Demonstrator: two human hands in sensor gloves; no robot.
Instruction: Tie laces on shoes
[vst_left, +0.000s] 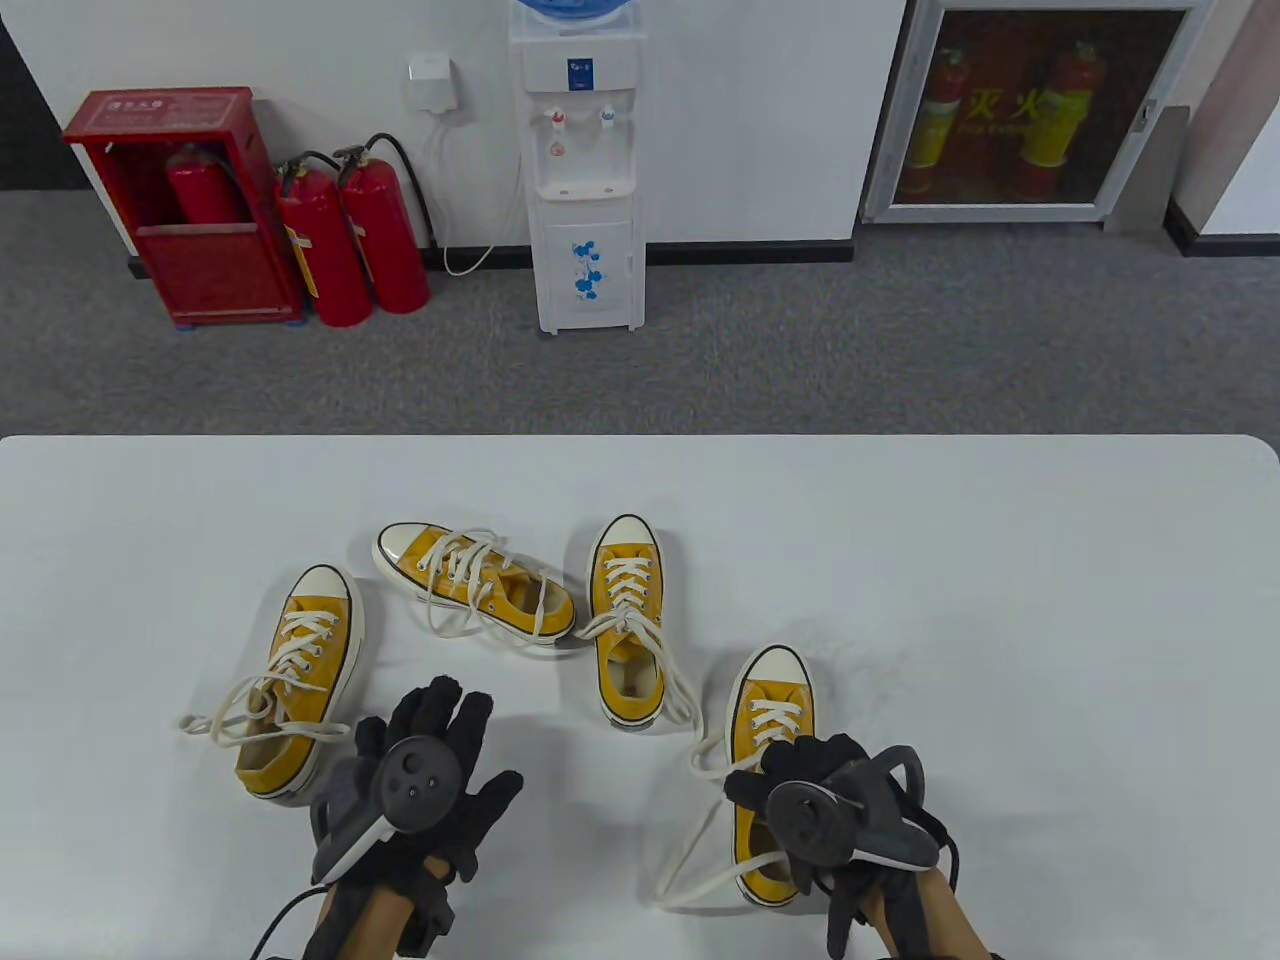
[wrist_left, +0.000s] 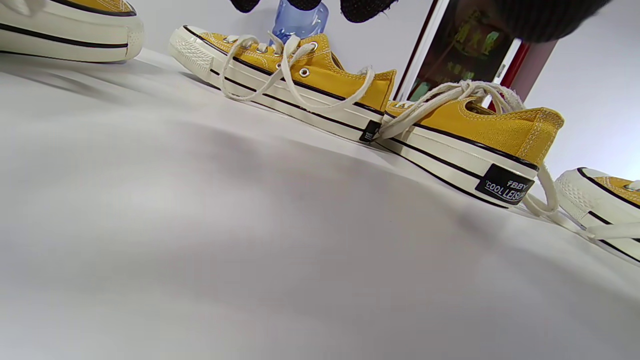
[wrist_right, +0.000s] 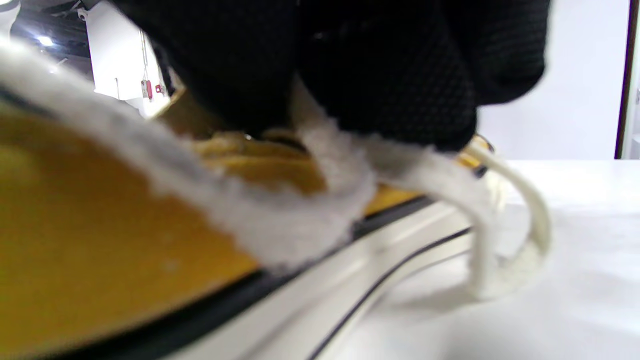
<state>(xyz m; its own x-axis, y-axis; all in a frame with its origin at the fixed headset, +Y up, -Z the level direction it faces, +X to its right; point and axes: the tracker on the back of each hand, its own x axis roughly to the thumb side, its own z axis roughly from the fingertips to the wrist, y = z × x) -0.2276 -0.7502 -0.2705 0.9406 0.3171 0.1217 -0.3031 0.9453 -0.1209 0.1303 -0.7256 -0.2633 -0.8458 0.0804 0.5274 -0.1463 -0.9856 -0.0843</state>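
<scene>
On the white bench (vst_left: 1000, 560) four yellow canvas shoes with cream soles are spread out, all with cream laces hanging loose. Farthest left, one shoe (vst_left: 300, 680) is set with its toe pointing away, and its laces trail off to the left. Behind it, a second shoe (vst_left: 475, 585) is turned at a slant, its heel just beside a third shoe (vst_left: 627, 618), which is set upright with its toe away. Nearest on the right, the fourth shoe (vst_left: 768, 760) is covered over its middle by the right hand (vst_left: 830, 800). Its lace (vst_left: 700, 850) is looped out across the bench on the left of the shoe. From the right wrist view, the right grip is seen clenched around a strand of that lace over the tongue. The left hand (vst_left: 425, 780) is held flat beside the leftmost shoe, its grip released, with fingers spread and nothing grasped.
</scene>
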